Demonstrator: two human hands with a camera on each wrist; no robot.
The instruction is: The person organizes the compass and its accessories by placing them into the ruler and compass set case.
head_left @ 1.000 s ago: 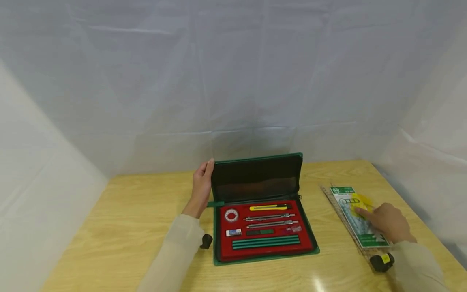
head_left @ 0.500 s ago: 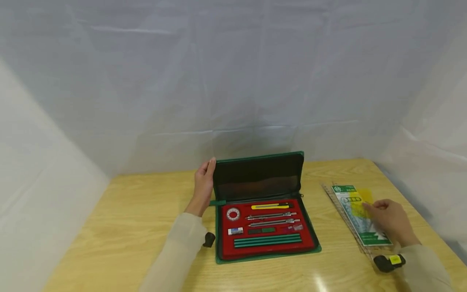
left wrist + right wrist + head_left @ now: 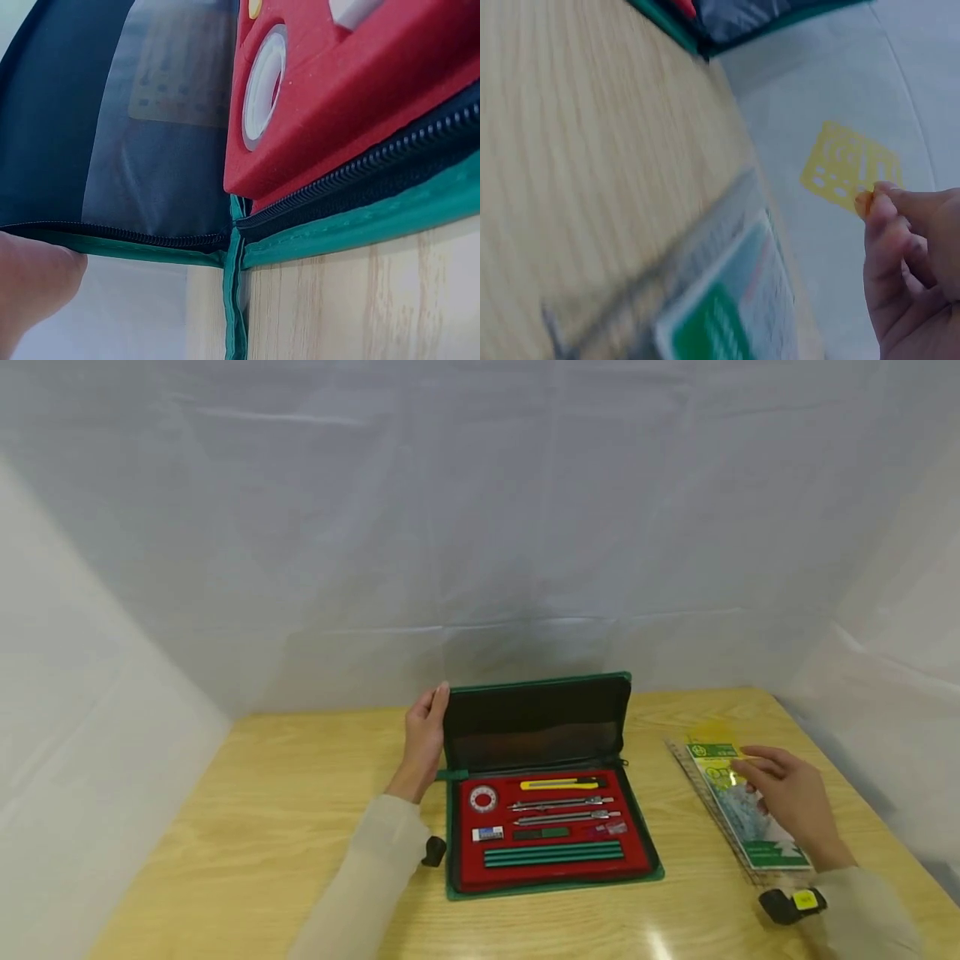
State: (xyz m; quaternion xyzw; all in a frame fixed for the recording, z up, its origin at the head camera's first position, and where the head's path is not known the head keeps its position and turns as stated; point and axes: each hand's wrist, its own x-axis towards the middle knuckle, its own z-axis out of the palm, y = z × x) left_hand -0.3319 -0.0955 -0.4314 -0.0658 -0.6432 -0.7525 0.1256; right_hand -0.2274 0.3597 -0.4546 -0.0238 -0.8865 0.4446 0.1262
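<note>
My left hand (image 3: 422, 747) holds the upper left edge of the green zip case's raised lid (image 3: 534, 717); in the left wrist view the thumb (image 3: 41, 277) lies at the lid's edge. A flat tray of red foam (image 3: 468, 877) fills the lower half of the case. Over at the right, my right hand (image 3: 791, 797) pinches one corner of a thin yellow see-through stencil (image 3: 840, 161) with cut-out shapes. It is lifted above a green and white packet (image 3: 776, 853), which lies on top of clear rulers (image 3: 705, 802).
Set in the foam are a yellow cutter knife (image 3: 558, 784), a white ring-shaped piece (image 3: 483, 799), two compasses (image 3: 566, 817), an eraser (image 3: 487, 833) and several green pencils (image 3: 553, 853). White sheeting (image 3: 480, 527) rises behind the wooden table (image 3: 285, 810).
My right hand has taken hold of the yellow stencil and lifted it up and away from the packet. The left hand still holds the lid upright.
</note>
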